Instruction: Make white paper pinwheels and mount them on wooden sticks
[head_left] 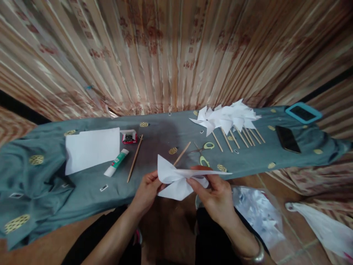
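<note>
at 6 o'clock, above the table edge (82,206): paper pinwheel (176,180) pinched by both hands.
left hand (146,191) and right hand (217,195) clamp opposite folds; keep points centred; scissors (204,151) lie at 12 o'clock.

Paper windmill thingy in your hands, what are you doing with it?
Both hands hold a folded white paper pinwheel above the table edge: the left hand grips its left side, the right hand pinches the middle. A row of finished pinwheels on sticks lies on the grey cloth, with scissors, loose sticks, a glue stick and blank paper.
</note>
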Tool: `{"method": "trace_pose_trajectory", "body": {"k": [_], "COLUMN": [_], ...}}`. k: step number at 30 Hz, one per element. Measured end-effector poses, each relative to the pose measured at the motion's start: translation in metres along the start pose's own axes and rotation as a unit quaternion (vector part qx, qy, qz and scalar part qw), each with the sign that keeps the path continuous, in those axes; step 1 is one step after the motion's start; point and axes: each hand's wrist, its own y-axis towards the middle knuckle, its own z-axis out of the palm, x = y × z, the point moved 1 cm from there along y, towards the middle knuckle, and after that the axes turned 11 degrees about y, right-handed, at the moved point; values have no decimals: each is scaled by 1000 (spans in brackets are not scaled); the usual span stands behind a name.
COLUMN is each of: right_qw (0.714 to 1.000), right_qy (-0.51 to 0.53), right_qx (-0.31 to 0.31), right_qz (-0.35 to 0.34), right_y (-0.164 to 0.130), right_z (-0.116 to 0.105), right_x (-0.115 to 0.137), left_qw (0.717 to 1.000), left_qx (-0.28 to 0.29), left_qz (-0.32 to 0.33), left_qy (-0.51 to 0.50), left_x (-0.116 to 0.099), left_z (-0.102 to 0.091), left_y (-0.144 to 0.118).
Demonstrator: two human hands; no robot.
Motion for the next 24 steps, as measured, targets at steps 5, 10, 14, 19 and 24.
{"method": "trace_pose_trajectory", "body": {"k": [5, 10, 14, 19, 24], "right_qw": [999, 997, 997, 1000, 997], "right_qy": [-41, -52, -44, -9, 70], "right_qx": [17, 33, 37, 3, -38], "right_qz": [-30, -51, -54, -13, 19], "right_y": [-2, -6, -7, -2, 3], "right_z": [-9, -17, -22, -29, -38], "right_x": [6, 10, 14, 13, 8], "left_qw": [997, 996, 999, 996, 994], "left_qx": [-29, -28, 25, 75, 64], "left_qz": [-34, -67, -47, -42, 11], "left_qy": [-71, -54, -7, -24, 83], "left_x": [-11, -12, -3, -1, -7], "left_z": [-5, -6, -3, -4, -4], "left_y": [-8, -18, -24, -23, -20]}}
